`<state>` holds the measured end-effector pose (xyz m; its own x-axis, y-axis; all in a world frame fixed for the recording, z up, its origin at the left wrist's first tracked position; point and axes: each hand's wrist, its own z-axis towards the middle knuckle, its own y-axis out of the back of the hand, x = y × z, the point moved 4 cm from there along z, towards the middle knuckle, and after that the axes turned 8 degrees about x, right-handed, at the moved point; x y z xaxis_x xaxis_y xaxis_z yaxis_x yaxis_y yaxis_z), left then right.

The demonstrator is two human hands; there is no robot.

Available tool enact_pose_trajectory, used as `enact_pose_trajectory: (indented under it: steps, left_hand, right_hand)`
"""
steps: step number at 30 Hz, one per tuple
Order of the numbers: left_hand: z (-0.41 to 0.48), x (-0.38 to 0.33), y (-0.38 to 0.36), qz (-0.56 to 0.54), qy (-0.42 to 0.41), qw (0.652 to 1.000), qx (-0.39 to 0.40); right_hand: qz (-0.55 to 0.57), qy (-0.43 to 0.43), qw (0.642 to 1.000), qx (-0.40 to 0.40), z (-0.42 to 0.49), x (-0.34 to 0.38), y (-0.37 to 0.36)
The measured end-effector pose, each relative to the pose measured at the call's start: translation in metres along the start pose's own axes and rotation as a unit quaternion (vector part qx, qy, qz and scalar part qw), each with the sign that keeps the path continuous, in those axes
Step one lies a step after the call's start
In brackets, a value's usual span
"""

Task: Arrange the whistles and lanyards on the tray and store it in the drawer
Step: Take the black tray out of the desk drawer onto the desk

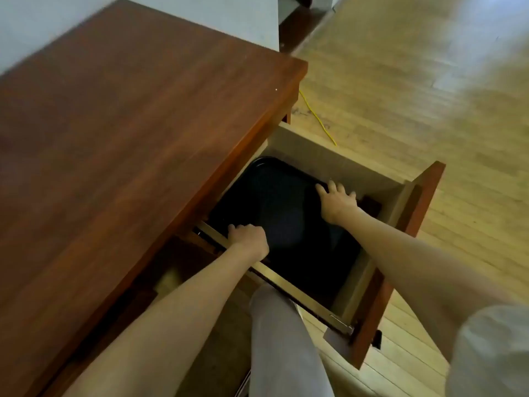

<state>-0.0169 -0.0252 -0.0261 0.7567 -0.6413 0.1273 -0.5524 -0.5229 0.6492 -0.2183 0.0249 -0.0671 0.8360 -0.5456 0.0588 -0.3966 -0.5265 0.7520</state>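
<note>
Grey trouser leg (274, 339) under drawer (329, 156). Left hand (249, 239) curls over near edge of black tray (286, 202); right hand (337, 199) splayed on far edge.

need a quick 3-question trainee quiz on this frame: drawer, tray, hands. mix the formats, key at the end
1. True or false: the drawer is pushed fully shut.
2. Where is the black tray? A) on the table top B) inside the drawer C) on the floor
3. Short answer: which one rests with fingers spread at the tray's far rim, the left hand or the right hand?

Key: 1 false, it is pulled out. 2 B. 3 the right hand; the left hand curls over the near rim.
</note>
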Motion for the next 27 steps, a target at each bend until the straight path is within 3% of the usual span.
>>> enact_pose_trajectory:
  steps: [11, 18, 24, 27]
  left_hand:
    - [0.024, -0.012, -0.016, 0.062, 0.051, 0.993, 0.083]
    - [0.034, 0.0, -0.018, -0.154, 0.087, 0.983, 0.059]
    - [0.042, 0.003, -0.015, -0.338, 0.158, 0.925, 0.072]
    - [0.049, 0.001, -0.016, -0.424, 0.156, 0.89, 0.054]
  right_hand:
    - [-0.012, -0.019, 1.0, -0.004, 0.028, -0.01, -0.018]
    - [-0.007, -0.052, 0.998, -0.045, 0.026, -0.014, -0.014]
    - [0.009, -0.058, 0.997, -0.042, 0.028, -0.012, -0.009]
    - [0.012, -0.07, 0.997, -0.041, 0.029, -0.013, -0.006]
